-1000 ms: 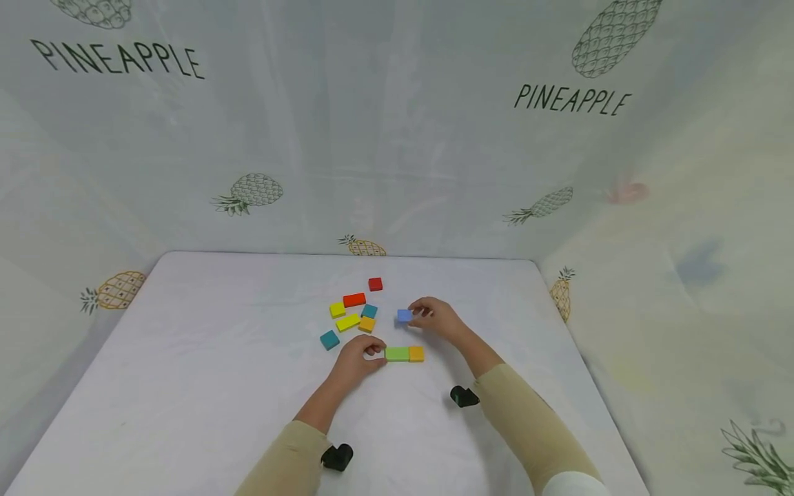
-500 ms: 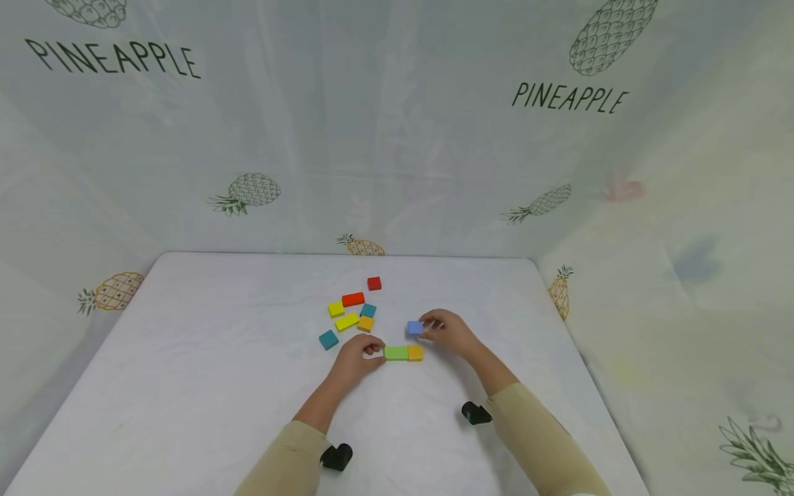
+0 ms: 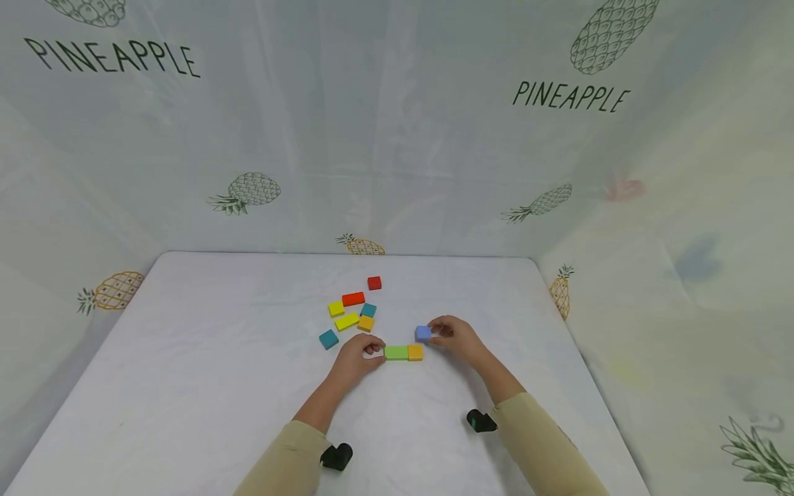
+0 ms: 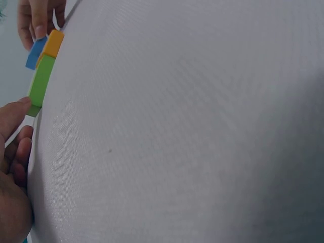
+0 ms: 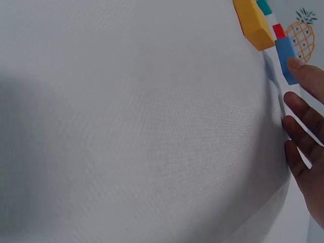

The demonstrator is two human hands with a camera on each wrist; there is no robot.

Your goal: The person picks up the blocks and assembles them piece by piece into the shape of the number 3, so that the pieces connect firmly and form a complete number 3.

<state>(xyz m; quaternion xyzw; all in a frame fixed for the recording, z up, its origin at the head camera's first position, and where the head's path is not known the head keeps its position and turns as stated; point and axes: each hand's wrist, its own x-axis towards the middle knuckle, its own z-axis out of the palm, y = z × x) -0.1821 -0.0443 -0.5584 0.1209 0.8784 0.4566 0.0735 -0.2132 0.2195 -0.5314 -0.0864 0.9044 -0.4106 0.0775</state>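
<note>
My left hand (image 3: 356, 357) pinches the left end of a long green block (image 3: 395, 353) that lies on the table. An orange cube block (image 3: 415, 353) sits end to end with the green block on its right. Thumb and fingers of my right hand (image 3: 457, 339) pinch a blue block (image 3: 423, 334) just behind the orange one. In the right wrist view the thumb presses the blue block (image 5: 286, 58), which appears slightly raised, with a shadow below. The left wrist view shows the left thumb on the green block (image 4: 42, 81); the contact of the other fingers is hidden there.
Loose blocks lie behind and left of the row: red ones (image 3: 375, 283) (image 3: 353, 299), yellow ones (image 3: 336, 309) (image 3: 347, 322), teal ones (image 3: 329, 339) (image 3: 369, 310) and another orange one (image 3: 366, 323). A patterned curtain (image 3: 397, 138) rises behind the white table (image 3: 186, 386).
My right hand has carried the blue block rightward and nearer to me, to just behind the orange block. The left hand and green block have stayed in place.
</note>
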